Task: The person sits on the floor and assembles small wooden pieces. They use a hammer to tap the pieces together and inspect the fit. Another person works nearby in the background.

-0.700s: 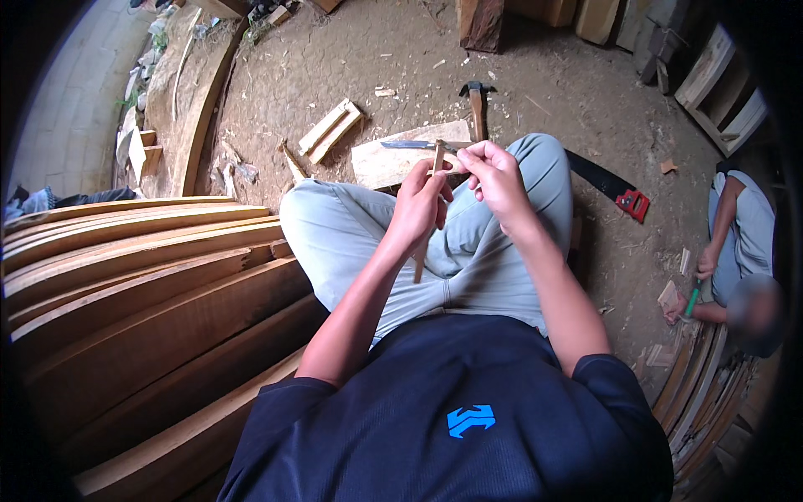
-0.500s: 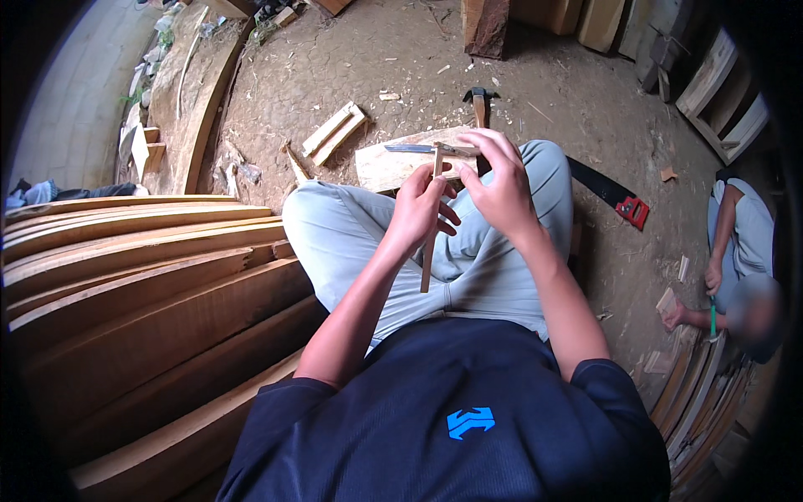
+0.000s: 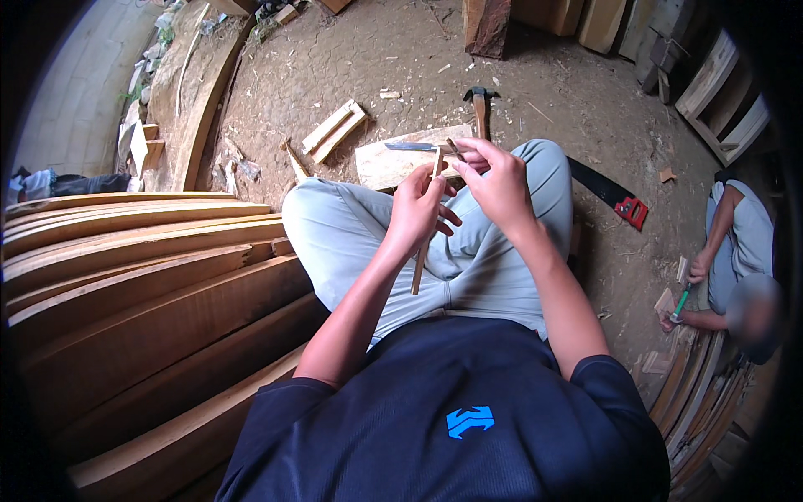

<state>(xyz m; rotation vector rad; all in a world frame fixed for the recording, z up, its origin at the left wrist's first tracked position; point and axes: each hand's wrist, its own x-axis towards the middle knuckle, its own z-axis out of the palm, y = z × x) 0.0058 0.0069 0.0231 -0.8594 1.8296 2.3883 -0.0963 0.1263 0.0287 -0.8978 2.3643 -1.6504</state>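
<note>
My left hand (image 3: 416, 209) is closed round a thin wooden strip (image 3: 421, 261), which slants from above the fingers down over my lap. Between the fingertips of my right hand (image 3: 500, 186) is pinched a short, dark, narrow piece (image 3: 454, 149), just right of the strip's upper end; its kind is too small to make out. Beyond both hands, a knife (image 3: 408, 146) lies on a flat wooden board (image 3: 376, 166), its blade pointing left and its handle mostly hidden by my right hand.
A claw hammer (image 3: 479, 105) and a red-handled saw (image 3: 629, 209) lie on the dirt floor. A grooved wood block (image 3: 335, 130) rests left of the board. Stacked planks (image 3: 150, 301) fill my left side. At right, a co-worker (image 3: 736, 243) holds a green-handled tool (image 3: 682, 301).
My right hand has closed from spread fingers to a pinch on the short dark piece. The strip's lower end has swung slightly left. The co-worker's tool has tilted.
</note>
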